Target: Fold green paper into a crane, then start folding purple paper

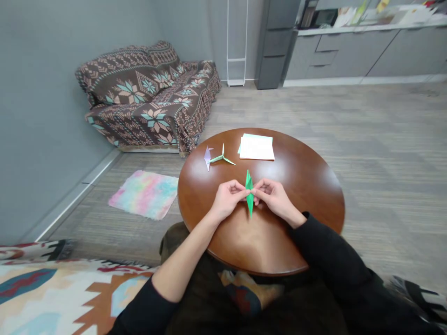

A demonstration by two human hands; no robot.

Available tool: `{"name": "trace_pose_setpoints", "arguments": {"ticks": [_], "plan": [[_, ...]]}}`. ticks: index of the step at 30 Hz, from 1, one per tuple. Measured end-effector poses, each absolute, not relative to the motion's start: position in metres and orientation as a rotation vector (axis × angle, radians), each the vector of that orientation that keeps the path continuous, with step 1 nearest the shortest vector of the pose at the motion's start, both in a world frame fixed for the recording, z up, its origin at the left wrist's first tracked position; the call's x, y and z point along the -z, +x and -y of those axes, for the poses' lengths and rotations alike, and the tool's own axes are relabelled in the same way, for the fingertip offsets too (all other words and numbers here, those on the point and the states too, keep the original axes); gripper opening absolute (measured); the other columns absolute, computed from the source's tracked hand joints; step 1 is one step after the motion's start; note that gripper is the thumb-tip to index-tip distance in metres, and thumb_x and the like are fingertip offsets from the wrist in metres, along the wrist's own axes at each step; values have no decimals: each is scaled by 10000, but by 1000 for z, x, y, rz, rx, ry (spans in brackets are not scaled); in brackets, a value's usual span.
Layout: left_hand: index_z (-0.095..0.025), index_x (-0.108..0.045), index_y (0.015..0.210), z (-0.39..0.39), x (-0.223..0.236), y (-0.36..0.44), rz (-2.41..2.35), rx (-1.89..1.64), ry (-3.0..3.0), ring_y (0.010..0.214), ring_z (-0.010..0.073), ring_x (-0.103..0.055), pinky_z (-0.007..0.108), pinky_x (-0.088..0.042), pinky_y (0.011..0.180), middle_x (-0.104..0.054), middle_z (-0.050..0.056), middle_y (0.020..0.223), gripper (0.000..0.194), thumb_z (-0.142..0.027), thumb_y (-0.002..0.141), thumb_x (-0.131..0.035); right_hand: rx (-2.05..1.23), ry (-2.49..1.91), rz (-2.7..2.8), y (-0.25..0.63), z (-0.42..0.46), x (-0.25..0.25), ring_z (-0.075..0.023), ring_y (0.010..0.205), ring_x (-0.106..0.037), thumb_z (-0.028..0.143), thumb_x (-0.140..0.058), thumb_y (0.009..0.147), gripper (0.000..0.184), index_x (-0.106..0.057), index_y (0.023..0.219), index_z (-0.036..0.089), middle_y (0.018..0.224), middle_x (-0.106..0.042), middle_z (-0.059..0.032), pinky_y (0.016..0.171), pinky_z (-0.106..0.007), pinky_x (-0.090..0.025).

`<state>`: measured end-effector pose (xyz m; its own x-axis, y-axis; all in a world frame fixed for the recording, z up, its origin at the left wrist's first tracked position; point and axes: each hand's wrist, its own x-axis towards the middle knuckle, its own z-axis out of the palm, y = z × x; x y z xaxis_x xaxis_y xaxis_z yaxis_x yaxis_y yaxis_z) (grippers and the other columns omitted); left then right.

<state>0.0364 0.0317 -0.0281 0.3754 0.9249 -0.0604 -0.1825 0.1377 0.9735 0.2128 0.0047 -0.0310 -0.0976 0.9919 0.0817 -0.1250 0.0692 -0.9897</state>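
Observation:
A narrow piece of folded green origami paper (pixel 250 204) points away from me above the near half of the round table. My left hand (pixel 228 197) pinches its left side between thumb and fingers. On the right side, my right hand (pixel 274 197) pinches it at about the same height, so the thumbs almost meet at its middle. The far end of the paper splits into two thin points, while the near end tapers to one. My curled fingers partly hide its underside.
The brown round table (pixel 307 186) carries a stack of paper sheets (pixel 257 148) at the back. Left of it lie a purple paper crane (pixel 207 159) and a pale green three-pointed folded paper (pixel 222 157). A patterned sofa (pixel 150 97) and a pastel rug (pixel 146 193) are beyond.

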Motion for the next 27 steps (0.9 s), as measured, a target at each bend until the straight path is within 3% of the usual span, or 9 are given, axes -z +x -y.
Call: {"name": "trace_pose_setpoints", "arguments": {"ticks": [7, 13, 18, 23, 27], "plan": [[-177, -560, 905, -33, 27, 36, -841, -991, 1179, 688, 155, -722, 283, -548, 745, -749, 10, 752, 451, -315, 655, -908, -1246, -981, 1206, 208, -3, 30, -109, 527, -571, 460, -861, 743, 461, -483, 892, 243, 688, -608, 58, 484, -233, -455], [-163, -580, 879, -34, 29, 36, -830, -958, 1199, 616, 126, -669, 247, -491, 685, -699, -13, 673, 413, -301, 655, -899, -1220, -932, 1240, 208, 0, 31, -102, 590, -542, 377, -855, 765, 441, -453, 891, 248, 752, -608, 53, 567, -243, -449], [-172, -570, 890, -34, 27, 36, -810, -1012, 1205, 659, 120, -668, 244, -505, 715, -694, -21, 710, 441, -307, 647, -913, -1226, -952, 1216, 209, -2, 31, -116, 590, -564, 424, -843, 771, 436, -484, 946, 250, 747, -629, 47, 559, -252, -456], [-172, -621, 947, -35, 23, 36, -816, -1029, 1072, 741, 134, -683, 254, -548, 717, -714, 23, 842, 458, -509, 732, -844, -1179, -983, 1207, 211, -6, 33, -132, 571, -582, 471, -820, 784, 455, -576, 1087, 234, 752, -659, 27, 519, -265, -471], [-162, -656, 896, -35, 23, 34, -869, -1023, 1024, 503, 94, -574, 203, -456, 484, -629, -9, 639, 472, -630, 840, -691, -885, -1041, 1276, 213, -5, 33, -179, 668, -642, 402, -752, 870, 278, -641, 1071, 245, 828, -693, -17, 628, -332, -548]]}}
